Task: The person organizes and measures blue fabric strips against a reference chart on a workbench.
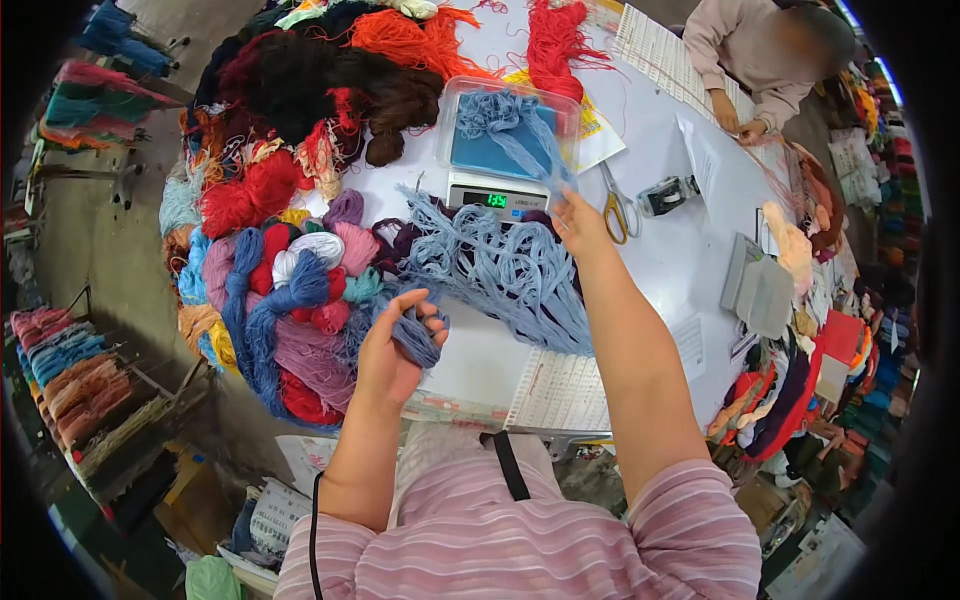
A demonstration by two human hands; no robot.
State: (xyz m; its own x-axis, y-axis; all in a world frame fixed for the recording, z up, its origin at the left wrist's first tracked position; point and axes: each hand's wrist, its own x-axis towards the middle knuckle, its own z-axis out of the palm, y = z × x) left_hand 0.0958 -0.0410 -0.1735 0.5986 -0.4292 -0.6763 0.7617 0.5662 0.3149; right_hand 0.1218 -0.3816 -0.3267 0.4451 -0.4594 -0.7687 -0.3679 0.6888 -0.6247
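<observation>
My left hand (pixel 390 350) is curled around a bundle of dusty blue yarn (pixel 414 338), in front of the heap of coloured skeins. Light blue strands (pixel 540 155) run from my right hand (pixel 578 222), whose fingers are pinched on them, up to a tangle of the same yarn (pixel 497 112) in the clear plastic tray (pixel 570 125). That tray rests on a digital scale (pixel 470 197) with lit green digits. Between my hands a large loose pile of light blue yarn (pixel 490 262) spreads across the white table, with dark purple yarn partly under it.
Scissors (pixel 618 205) with yellow handles lie right of the scale, near a dark clear-wrapped item (pixel 668 195). Coloured skeins (pixel 290 290) crowd the table's left side. A printed sheet (pixel 560 392) lies at the front edge. Across the table a person (pixel 745 50) handles something small.
</observation>
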